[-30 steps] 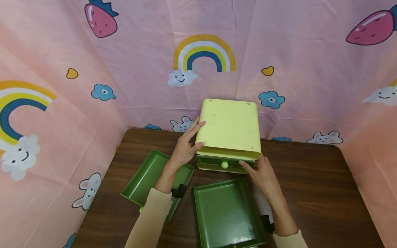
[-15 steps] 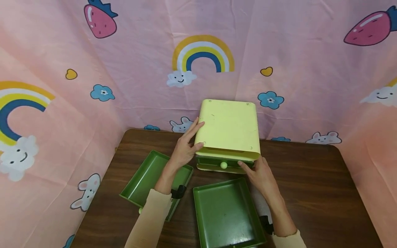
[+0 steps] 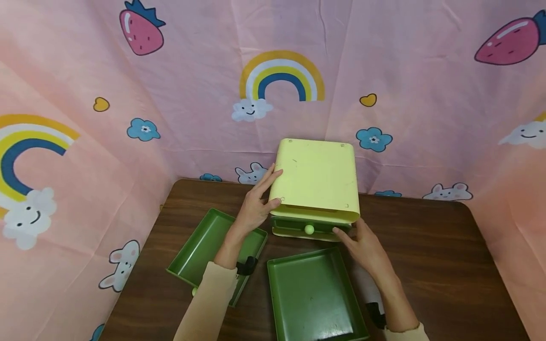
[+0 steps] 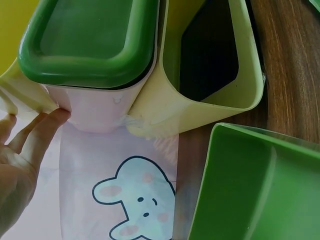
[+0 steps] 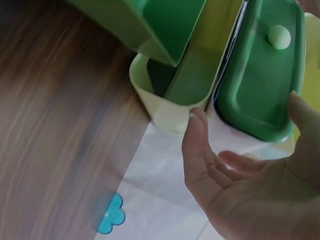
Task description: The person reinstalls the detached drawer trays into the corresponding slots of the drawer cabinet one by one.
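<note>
A stacked yellow drawer organizer (image 3: 315, 177) stands near the back of the table. Between its upper and lower tiers is a green drawer (image 3: 324, 227) with a round pale-green knob (image 3: 309, 229). My left hand (image 3: 254, 208) lies along the organizer's left side, fingers extended and thumb at the front corner. In the left wrist view the fingertips meet the edge beside the pinkish-white middle tier (image 4: 95, 107). My right hand (image 5: 240, 185) grips the right front corner of the drawer tier, thumb at the drawer's front edge and fingers along the side. The lower tier (image 5: 170, 100) has an open front.
Two loose green drawers lie in front: one drawer (image 3: 196, 246) angled at the left, partly under my left forearm, another drawer (image 3: 311, 293) at the front middle. A pink patterned cloth (image 3: 204, 85) hangs behind and beside the brown wooden table (image 3: 435, 265).
My right hand has shifted slightly right and down along the drawer front. The head view has tilted a little. The left hand keeps its place on the organizer.
</note>
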A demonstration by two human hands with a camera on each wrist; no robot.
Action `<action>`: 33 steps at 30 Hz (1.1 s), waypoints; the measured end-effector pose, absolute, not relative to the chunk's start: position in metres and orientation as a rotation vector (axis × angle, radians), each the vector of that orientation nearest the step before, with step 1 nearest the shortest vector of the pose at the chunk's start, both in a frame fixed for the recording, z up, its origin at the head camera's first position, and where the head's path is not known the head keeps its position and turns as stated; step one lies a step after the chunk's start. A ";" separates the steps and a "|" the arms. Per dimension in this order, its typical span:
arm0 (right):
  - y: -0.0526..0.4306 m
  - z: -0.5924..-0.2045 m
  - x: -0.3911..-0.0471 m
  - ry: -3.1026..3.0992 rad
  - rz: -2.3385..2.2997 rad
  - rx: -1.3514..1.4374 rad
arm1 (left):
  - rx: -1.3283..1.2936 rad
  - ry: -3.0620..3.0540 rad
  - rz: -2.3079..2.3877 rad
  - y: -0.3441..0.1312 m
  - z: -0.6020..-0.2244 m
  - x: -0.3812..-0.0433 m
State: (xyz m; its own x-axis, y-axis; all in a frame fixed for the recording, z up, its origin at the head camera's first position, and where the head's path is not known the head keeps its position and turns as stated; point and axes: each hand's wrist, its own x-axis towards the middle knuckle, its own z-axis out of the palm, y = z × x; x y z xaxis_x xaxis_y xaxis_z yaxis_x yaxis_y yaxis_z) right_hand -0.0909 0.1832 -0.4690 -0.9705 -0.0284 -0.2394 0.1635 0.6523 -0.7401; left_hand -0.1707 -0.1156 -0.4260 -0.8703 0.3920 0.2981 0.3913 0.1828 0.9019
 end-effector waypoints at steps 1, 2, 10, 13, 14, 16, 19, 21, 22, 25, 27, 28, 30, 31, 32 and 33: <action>0.185 -0.470 -0.090 2.629 -1.216 0.107 | 0.800 2.412 1.844 -0.116 -0.426 -0.171; 0.187 -0.470 -0.089 2.617 -1.210 0.105 | 0.798 2.410 1.846 -0.116 -0.427 -0.171; 0.195 -0.474 -0.080 2.558 -1.085 0.166 | 0.789 2.423 1.842 -0.117 -0.426 -0.171; 0.196 -0.475 -0.077 2.537 -1.085 0.191 | 0.793 2.409 1.847 -0.116 -0.426 -0.171; 0.196 -0.475 -0.076 2.531 -1.092 0.194 | 0.792 2.404 1.850 -0.116 -0.426 -0.171; 0.197 -0.475 -0.075 2.526 -1.093 0.197 | 0.791 2.396 1.857 -0.116 -0.426 -0.171; 0.198 -0.477 -0.073 2.525 -1.080 0.201 | 0.785 2.404 1.860 -0.117 -0.426 -0.170; 0.199 -0.478 -0.071 2.527 -1.073 0.200 | 0.786 2.420 1.852 -0.117 -0.426 -0.170; 0.200 -0.479 -0.070 2.526 -1.071 0.200 | 0.788 2.431 1.844 -0.118 -0.427 -0.170; 0.203 -0.482 -0.066 2.529 -1.077 0.192 | 0.797 2.442 1.832 -0.118 -0.426 -0.170; 0.205 -0.485 -0.063 2.533 -1.092 0.168 | 0.801 2.437 1.831 -0.118 -0.426 -0.170; 0.206 -0.487 -0.061 2.532 -1.113 0.157 | 0.801 2.431 1.834 -0.117 -0.426 -0.171; 0.208 -0.491 -0.058 2.514 -1.182 0.130 | 0.798 2.420 1.842 -0.117 -0.427 -0.171; 0.210 -0.493 -0.057 2.496 -1.223 0.120 | 0.798 2.417 1.845 -0.117 -0.427 -0.171; 0.211 -0.496 -0.055 2.474 -1.263 0.109 | 0.797 2.416 1.846 -0.117 -0.427 -0.172; 0.212 -0.498 -0.054 2.447 -1.305 0.108 | 0.800 2.419 1.845 -0.117 -0.427 -0.172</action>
